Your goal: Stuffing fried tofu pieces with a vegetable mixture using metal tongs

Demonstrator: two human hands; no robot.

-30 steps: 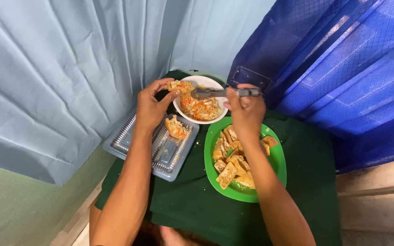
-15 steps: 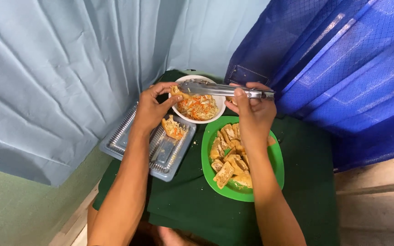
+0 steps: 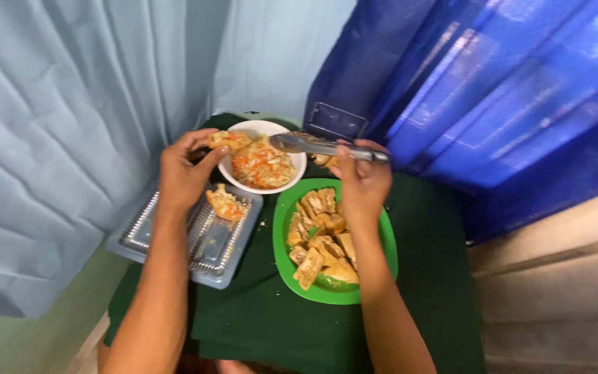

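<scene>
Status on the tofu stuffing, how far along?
Done: one stuffed piece lies in the clear plastic tray. In hand: the left hand holds a tofu piece at the white bowl of shredded filling; the right hand grips metal tongs over it. Left: a pile of fried tofu on the green plate.

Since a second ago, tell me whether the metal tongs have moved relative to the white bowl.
Yes. The metal tongs have risen from low across the white bowl to its far rim, their tips over the filling near the tofu piece in the left hand.
</scene>
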